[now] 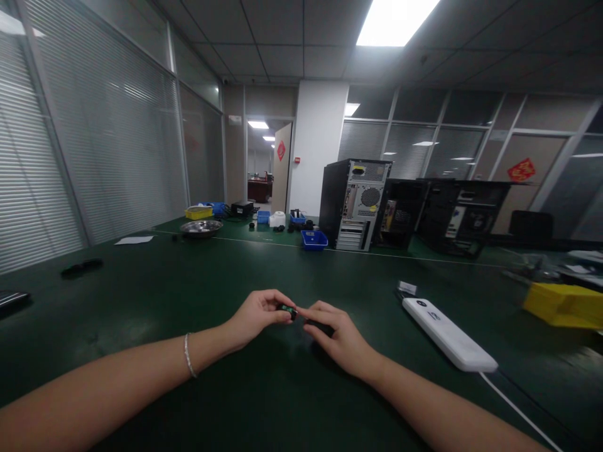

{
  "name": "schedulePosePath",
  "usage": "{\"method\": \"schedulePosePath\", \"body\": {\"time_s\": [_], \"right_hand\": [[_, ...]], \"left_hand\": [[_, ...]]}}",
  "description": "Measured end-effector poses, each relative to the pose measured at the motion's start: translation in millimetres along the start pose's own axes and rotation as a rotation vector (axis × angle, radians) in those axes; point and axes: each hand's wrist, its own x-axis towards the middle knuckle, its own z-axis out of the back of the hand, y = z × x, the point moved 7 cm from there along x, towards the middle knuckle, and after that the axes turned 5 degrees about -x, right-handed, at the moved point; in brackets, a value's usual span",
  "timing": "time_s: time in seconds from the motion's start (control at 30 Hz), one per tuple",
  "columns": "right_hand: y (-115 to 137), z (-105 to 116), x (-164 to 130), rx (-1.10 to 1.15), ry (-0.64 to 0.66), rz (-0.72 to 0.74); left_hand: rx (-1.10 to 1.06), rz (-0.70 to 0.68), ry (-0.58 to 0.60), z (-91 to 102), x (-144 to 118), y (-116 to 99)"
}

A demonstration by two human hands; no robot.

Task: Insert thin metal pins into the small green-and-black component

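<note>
Both my hands meet low over the dark green table (141, 314) near its front middle. My left hand (257, 317), with a thin bracelet on its wrist, pinches a small dark part with a green end (287, 309) between thumb and fingers. My right hand (339, 336) touches the same small part with its fingertips and closes around a dark piece (319, 325) underneath. The part is too small and shaded to identify.
A white power strip (447, 333) with its cable lies right of my hands, a small card (407, 288) by its far end. A yellow bin (563, 304) stands at right. Computer towers (355, 204), blue trays (313, 239), a metal bowl (201, 227) sit at the back.
</note>
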Motion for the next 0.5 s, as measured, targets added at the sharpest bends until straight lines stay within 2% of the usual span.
{"method": "schedulePosePath", "body": {"time_s": [0.33,0.5], "right_hand": [[-0.3,-0.6,0.8,-0.009,0.009,-0.001],[-2.1,-1.8,0.4,-0.033,0.0,-0.011]], "left_hand": [[-0.046,0.031,-0.006,2.9,2.0,8.0],[0.152,-0.061,-0.025,4.5,1.8,0.2]]}}
